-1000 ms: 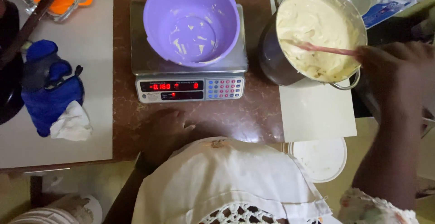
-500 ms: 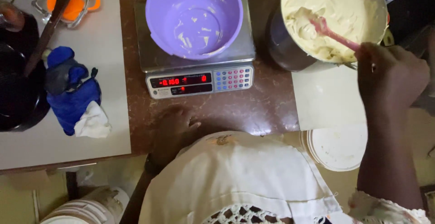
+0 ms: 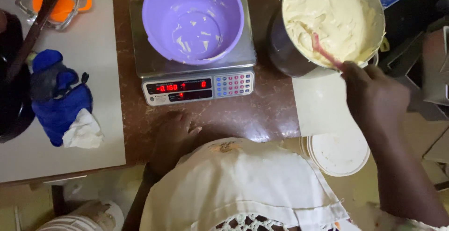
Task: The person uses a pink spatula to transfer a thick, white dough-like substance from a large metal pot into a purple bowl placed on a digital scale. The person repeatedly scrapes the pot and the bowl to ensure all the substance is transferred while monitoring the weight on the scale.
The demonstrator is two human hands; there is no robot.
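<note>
Dim warm light, soft blur

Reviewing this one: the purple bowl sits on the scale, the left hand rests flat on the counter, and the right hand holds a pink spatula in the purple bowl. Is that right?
Not quite. In the head view the right hand holds the pink spatula in the metal pot of batter, not the purple bowl. That bowl does sit on the scale, and the left hand rests on the counter.
</note>
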